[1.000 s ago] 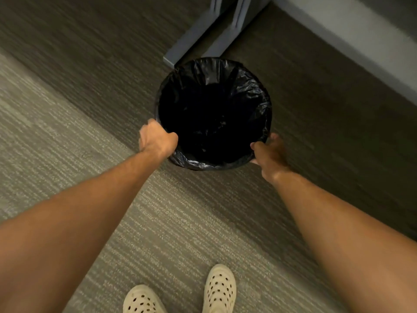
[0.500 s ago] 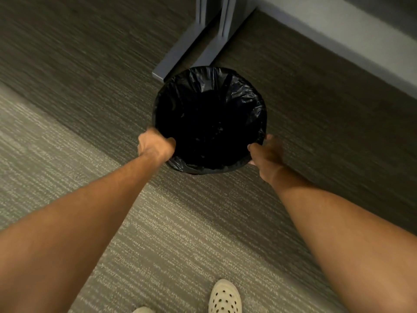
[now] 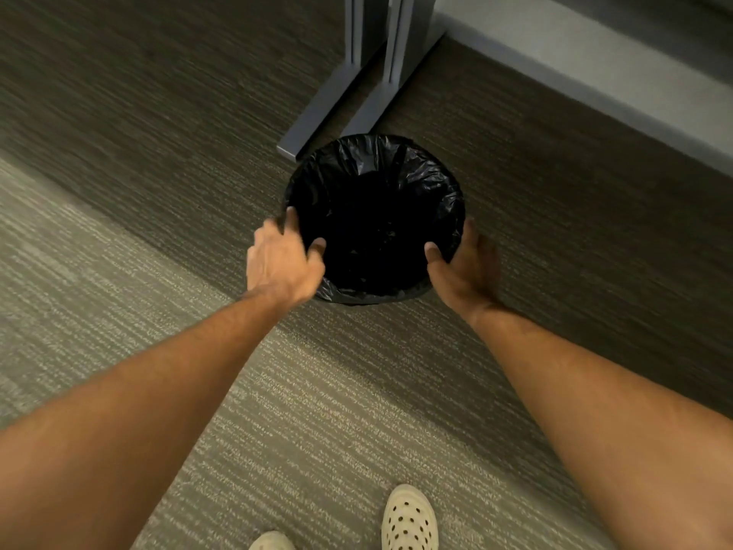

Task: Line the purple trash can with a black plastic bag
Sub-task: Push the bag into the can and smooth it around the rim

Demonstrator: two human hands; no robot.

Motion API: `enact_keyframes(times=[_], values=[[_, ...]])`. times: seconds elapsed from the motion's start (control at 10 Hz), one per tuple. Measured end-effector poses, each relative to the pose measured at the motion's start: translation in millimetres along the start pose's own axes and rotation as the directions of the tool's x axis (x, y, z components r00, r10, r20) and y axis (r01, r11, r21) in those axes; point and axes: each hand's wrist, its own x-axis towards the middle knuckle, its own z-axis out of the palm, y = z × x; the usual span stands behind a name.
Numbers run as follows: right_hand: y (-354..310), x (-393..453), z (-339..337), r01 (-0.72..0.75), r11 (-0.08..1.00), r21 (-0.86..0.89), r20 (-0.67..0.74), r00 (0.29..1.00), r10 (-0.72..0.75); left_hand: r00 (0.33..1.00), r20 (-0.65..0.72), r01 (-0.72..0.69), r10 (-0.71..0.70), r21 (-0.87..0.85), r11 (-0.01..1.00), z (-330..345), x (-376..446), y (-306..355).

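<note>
A moment ago both fists gripped the black bag (image 3: 400,172) rim; now my left hand (image 3: 282,264) and right hand (image 3: 466,271) look spread, seemingly releasing; lining looks finished

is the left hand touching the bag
Touching. The head view shows the left hand at the bag's near-left rim, thumb tip lying over the black plastic inside the opening.

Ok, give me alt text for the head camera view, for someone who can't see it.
Two bare hands, left hand and right hand, rest open on the near rim of a round trash can lined with a black plastic bag. The can stands on striped carpet beside grey metal furniture feet, with cream perforated clogs at the bottom.
</note>
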Motion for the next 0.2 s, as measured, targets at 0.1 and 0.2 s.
enact_keyframes(times=[0.1, 0.2], values=[[-18.0, -18.5, -15.7, 0.144, 0.970, -0.195, -0.003, 0.989, -0.147, 0.968, -0.052, -0.241, 0.247, 0.106, 0.965, -18.0, -13.2, 15.2], [-40.4, -39.1, -36.0, 0.232, 0.937, -0.262, -0.045, 0.967, -0.252, 0.907, -0.082, -0.398, 0.412, 0.146, 0.906, -37.9, -30.0, 35.4]])
